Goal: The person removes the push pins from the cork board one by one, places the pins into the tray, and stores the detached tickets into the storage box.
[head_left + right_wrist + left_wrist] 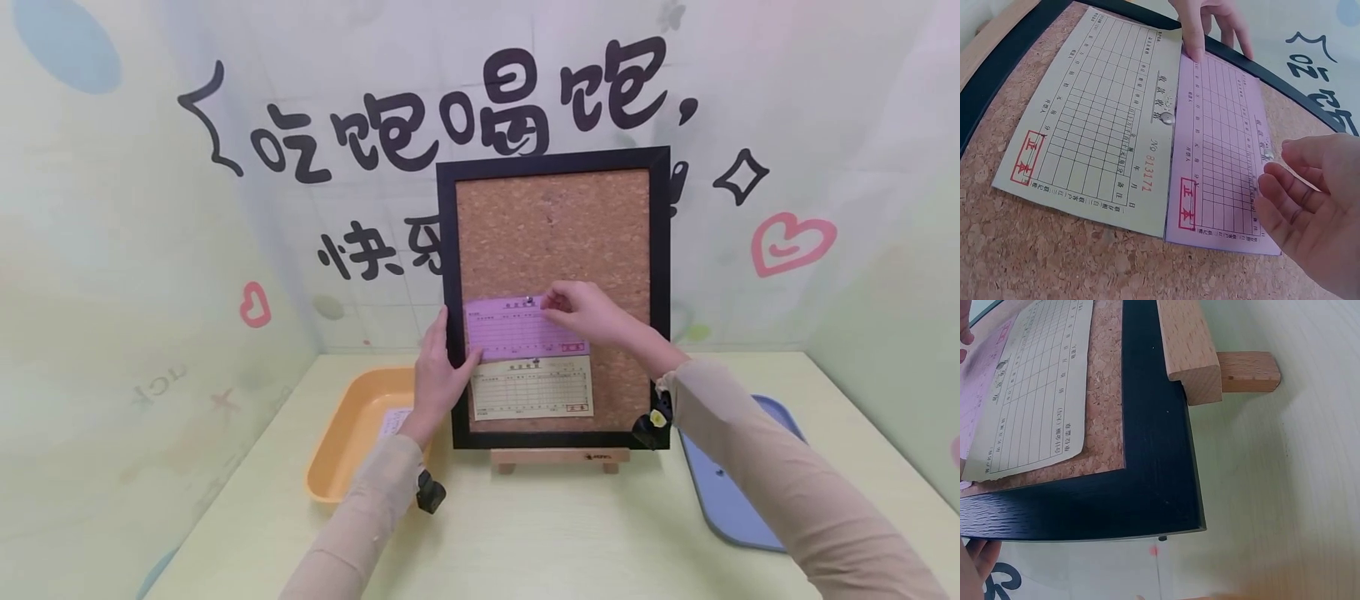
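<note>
A black-framed corkboard (555,233) stands upright with two printed slips on it, both lettered like receipts. The purple-pink slip (517,332) sits directly above the pale yellow slip (536,392). One push pin (1166,117) is at the yellow slip's top edge, another pin (1267,154) at the pink slip's top edge. My left hand (438,375) grips the board's left side, thumb on the pink slip's lower left corner and fingers behind the frame. Just right of the upper pin, my right hand (581,310) has loosely bent fingers near the slip's top edge, thumb apart from them.
A small wooden easel (558,456) carries the board on the pale table. At the left, a yellow-orange tray (330,454) contains a paper slip (392,422). A blue tray (742,521) lies at the right, partly behind my right sleeve. A lettered backdrop rises behind.
</note>
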`<state>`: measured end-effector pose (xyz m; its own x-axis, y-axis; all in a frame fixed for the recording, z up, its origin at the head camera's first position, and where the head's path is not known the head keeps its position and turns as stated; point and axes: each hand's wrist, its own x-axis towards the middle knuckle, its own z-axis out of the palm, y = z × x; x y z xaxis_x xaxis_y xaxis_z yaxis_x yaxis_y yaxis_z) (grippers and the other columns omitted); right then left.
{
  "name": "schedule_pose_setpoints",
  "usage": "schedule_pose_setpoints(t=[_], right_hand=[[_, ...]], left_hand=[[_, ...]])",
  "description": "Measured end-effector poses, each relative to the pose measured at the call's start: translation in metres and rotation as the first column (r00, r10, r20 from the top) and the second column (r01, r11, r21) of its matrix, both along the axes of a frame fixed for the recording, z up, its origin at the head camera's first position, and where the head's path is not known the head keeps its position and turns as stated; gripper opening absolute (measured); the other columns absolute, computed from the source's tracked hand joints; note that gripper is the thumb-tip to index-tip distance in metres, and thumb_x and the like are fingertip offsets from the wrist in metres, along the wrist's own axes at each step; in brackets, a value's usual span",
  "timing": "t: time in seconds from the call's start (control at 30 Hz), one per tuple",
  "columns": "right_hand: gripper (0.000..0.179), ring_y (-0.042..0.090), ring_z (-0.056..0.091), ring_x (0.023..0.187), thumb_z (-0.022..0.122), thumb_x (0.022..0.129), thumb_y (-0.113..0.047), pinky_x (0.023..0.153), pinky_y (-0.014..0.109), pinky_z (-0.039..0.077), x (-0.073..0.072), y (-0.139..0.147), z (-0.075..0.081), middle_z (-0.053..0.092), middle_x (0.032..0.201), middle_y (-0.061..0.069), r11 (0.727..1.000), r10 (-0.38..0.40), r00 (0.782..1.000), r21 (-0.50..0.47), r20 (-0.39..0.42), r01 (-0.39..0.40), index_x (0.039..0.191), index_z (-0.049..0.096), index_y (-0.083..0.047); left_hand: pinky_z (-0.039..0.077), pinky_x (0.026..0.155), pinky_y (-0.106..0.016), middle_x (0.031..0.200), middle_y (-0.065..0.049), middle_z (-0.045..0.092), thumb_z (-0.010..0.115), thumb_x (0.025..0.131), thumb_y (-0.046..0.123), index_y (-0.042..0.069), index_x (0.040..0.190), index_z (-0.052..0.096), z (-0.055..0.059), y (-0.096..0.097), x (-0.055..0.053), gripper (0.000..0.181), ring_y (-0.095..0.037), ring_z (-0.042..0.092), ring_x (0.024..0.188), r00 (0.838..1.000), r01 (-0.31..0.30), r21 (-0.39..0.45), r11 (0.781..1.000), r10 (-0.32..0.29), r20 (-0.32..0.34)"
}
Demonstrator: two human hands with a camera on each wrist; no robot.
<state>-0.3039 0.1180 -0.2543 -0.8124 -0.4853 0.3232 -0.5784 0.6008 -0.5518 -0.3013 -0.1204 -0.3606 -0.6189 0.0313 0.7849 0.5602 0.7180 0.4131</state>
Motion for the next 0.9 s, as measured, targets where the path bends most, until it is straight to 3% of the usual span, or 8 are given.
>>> schedule_pose_setpoints(t=[0.43,0.9], right_hand=[[0.01,0.017,0.055,0.071,0.058,0.087,-0.009,0.065,0.029,0.045,-0.015,-0.014,-0.004,0.061,0.08,0.007,0.999,-0.038,0.992,-0.038,-0.124,0.033,0.093,0.062,-0.002],[0.01,0.017,0.055,0.063,0.061,0.082,-0.008,0.058,0.03,0.044,-0.017,-0.028,-0.015,0.061,0.073,0.006,0.985,-0.171,0.944,-0.033,-0.283,0.169,0.09,0.062,-0.002]], left_hand=[[0.036,0.101,-0.039,0.136,-0.018,0.041,0.071,0.078,0.02,0.001,0.141,0.027,-0.002,-0.001,-0.002,0.08,-0.028,0.041,0.123,1.0,-0.005,-0.001,1.0,0.005,0.018],[0.036,0.101,-0.037,0.136,-0.018,0.041,0.071,0.079,0.021,0.001,0.141,0.026,-0.001,0.0,-0.001,0.08,-0.027,0.041,0.124,1.0,-0.004,-0.001,1.0,0.004,0.029]])
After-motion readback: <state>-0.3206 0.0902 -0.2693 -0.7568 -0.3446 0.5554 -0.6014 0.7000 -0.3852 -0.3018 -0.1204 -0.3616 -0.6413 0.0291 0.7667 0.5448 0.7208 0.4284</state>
